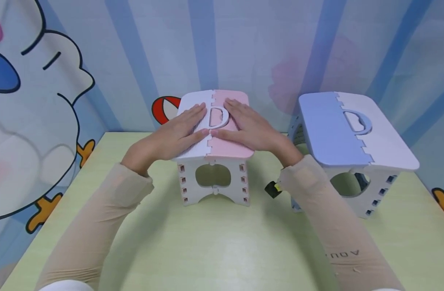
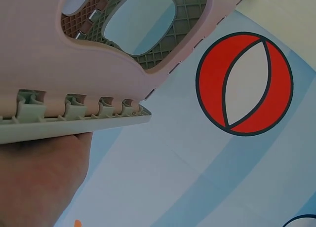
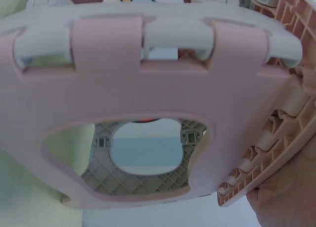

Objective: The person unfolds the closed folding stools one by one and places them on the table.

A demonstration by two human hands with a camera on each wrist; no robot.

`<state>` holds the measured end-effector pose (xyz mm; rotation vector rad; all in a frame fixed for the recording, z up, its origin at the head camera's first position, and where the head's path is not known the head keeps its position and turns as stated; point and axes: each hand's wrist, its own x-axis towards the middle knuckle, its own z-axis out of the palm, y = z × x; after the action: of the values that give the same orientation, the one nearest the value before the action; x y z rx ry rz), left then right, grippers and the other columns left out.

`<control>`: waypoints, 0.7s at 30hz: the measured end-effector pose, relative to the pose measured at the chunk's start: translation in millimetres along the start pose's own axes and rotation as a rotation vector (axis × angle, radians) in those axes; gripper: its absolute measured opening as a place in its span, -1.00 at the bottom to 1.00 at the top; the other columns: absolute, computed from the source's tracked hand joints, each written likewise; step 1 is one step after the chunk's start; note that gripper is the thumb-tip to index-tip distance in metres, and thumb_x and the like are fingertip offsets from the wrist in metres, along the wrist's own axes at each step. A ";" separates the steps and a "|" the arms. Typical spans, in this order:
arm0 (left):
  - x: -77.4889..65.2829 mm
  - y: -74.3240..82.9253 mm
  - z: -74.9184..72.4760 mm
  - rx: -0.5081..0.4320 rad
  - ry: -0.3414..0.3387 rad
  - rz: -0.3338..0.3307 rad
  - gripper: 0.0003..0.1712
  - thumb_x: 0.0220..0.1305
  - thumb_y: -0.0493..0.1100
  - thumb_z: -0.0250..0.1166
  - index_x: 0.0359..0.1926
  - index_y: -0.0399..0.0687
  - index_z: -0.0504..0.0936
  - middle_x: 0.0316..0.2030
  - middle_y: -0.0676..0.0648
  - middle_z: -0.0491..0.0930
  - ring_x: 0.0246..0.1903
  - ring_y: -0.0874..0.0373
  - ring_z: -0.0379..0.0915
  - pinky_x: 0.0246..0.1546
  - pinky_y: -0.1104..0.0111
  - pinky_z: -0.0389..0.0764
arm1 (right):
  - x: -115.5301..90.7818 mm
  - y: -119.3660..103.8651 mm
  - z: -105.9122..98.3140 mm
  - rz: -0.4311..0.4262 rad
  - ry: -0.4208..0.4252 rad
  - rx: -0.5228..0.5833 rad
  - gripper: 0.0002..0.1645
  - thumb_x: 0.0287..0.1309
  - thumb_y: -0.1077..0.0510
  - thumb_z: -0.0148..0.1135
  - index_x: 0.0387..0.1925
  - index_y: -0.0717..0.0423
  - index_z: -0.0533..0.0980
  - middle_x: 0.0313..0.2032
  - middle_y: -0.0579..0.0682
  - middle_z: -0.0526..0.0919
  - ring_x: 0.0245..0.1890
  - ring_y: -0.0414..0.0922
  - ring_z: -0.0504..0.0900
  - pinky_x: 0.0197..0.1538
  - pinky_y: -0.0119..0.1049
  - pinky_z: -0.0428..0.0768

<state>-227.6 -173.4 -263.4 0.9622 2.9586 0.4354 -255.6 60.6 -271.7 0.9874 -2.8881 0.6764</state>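
A folding step stool (image 1: 229,150) with a white and pink top stands unfolded on the table, its legs spread. My left hand (image 1: 174,131) lies flat on the white half, fingers straight and pointing away. On the pink half rests my right hand (image 1: 249,127), also flat with straight fingers. Both thumbs meet near the seam, just in front of the white carry handle (image 1: 225,118). The left wrist view shows the stool's pink side leg (image 2: 74,64) and hinges, with the left hand (image 2: 44,177) against the top. In the right wrist view the right hand (image 3: 286,192) touches the top's edge.
A second folding stool (image 1: 331,129), blue and white, stands unfolded at the right. A small black object (image 1: 273,189) shows by the right sleeve. The pale green table (image 1: 214,250) meets a cartoon-printed backdrop (image 1: 240,48) close behind the stools.
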 end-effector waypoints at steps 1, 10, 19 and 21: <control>-0.7 -0.7 0.6 -0.008 0.009 -0.001 -0.20 0.33 0.33 -0.28 0.43 0.04 -0.17 0.42 0.08 -0.26 0.38 0.16 -0.42 0.33 0.07 -0.15 | -0.3 0.1 0.9 0.003 0.008 0.011 0.18 0.00 -0.56 -0.13 0.42 0.07 -0.16 0.42 -0.04 -0.18 0.39 -0.13 -0.25 0.37 -0.11 -0.15; -11.7 -1.2 2.5 -0.062 0.124 0.074 -0.29 0.35 0.26 -0.18 0.42 0.17 -0.03 0.40 0.05 -0.07 0.38 0.13 -0.29 0.34 0.15 -0.23 | -11.5 -3.5 3.0 -0.009 0.107 0.110 0.10 0.08 -0.46 -0.08 0.42 0.09 -0.12 0.41 -0.01 -0.12 0.39 -0.15 -0.24 0.37 -0.25 -0.27; -28.3 17.3 3.1 0.051 0.244 0.116 -0.22 0.24 0.34 -0.06 0.41 0.31 -0.05 0.40 0.12 -0.07 0.38 0.12 -0.26 0.28 -0.04 -0.03 | -35.5 -12.3 -1.5 0.021 0.142 0.190 0.07 0.10 -0.45 -0.09 0.43 -0.01 -0.21 0.42 -0.10 -0.19 0.38 -0.21 -0.28 0.35 -0.02 -0.12; -33.4 22.3 4.9 0.085 0.288 0.152 -0.20 0.24 0.32 -0.02 0.42 0.28 -0.05 0.40 0.12 -0.08 0.38 0.10 -0.26 0.27 -0.05 -0.01 | -43.5 -14.0 -1.9 0.001 0.149 0.173 0.06 0.12 -0.43 -0.09 0.43 -0.01 -0.22 0.42 -0.10 -0.19 0.39 -0.21 -0.26 0.35 -0.02 -0.09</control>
<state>-187.1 -174.1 -265.1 1.2373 3.1928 0.4927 -212.8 76.7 -271.0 0.9083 -2.7382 0.9702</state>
